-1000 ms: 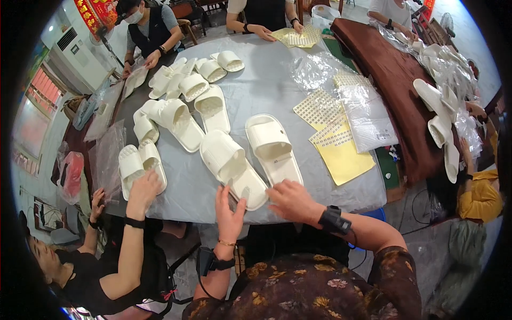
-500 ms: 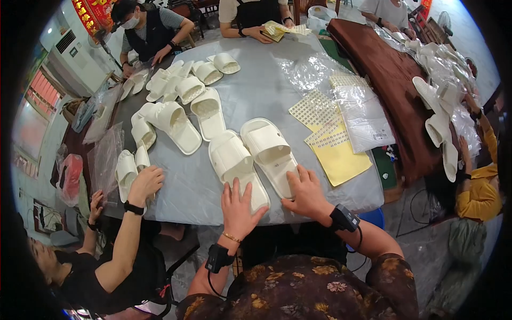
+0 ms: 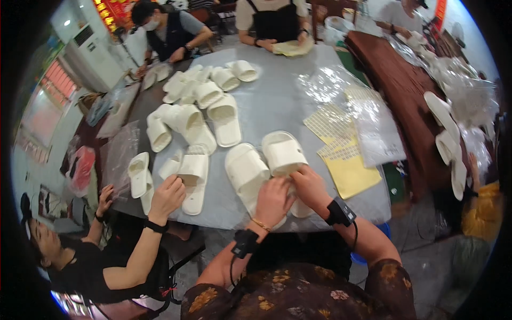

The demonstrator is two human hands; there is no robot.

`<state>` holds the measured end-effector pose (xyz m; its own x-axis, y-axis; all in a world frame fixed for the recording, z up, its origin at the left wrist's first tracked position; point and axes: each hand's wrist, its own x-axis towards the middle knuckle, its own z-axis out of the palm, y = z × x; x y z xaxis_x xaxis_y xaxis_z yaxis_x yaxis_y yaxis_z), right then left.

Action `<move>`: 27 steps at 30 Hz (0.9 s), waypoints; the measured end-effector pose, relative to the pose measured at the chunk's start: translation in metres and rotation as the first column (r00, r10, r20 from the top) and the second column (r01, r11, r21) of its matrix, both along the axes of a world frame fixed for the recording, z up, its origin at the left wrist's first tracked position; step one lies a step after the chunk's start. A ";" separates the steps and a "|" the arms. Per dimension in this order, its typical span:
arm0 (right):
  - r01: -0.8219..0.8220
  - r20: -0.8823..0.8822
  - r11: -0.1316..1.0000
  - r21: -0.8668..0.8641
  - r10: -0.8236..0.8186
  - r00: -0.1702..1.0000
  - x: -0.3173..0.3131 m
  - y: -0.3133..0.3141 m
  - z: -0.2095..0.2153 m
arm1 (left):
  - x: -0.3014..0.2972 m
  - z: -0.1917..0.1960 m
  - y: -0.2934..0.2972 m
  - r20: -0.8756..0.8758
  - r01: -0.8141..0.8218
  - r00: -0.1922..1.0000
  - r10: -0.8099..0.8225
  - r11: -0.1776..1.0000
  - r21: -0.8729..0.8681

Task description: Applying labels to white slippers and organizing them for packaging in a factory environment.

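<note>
while the wide grey counter (image 3: 277, 106) carries a heap of loose white foam slides (image 3: 186, 106) not yet bagged, the pair of white foam slides (image 3: 264, 165) lies at its near edge. both grips rest on the pair: left hand (image 3: 273, 200) flat, fingers spread; right hand (image 3: 309, 186) curled onto a heel. clear plastic bags (image 3: 373, 128) and yellow sticker sheets (image 3: 349, 170) lie right.

White slippers (image 3: 250, 173), grey table (image 3: 277, 109)
</note>
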<state>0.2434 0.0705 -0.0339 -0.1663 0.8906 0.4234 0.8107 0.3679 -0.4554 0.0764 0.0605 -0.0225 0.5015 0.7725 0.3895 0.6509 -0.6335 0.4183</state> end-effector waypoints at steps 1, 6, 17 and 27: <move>0.029 0.046 1.000 -0.012 -0.028 0.999 0.001 -0.001 -0.002 | 0.003 -0.004 -0.003 -0.004 0.010 1.000 -0.010 1.000 -0.003; 0.035 0.080 0.999 -0.027 -0.033 0.996 0.000 -0.004 0.001 | 0.003 -0.006 -0.008 -0.003 -0.023 1.000 0.023 0.999 0.037; 0.069 0.213 0.983 -0.171 -0.031 0.977 -0.005 0.005 0.020 | 0.001 0.000 -0.004 -0.021 -0.021 1.000 0.022 0.999 0.030; 0.022 0.173 0.979 -0.202 0.014 0.985 -0.001 0.000 0.011 | 0.003 -0.009 -0.005 -0.020 0.003 1.000 -0.003 1.000 -0.010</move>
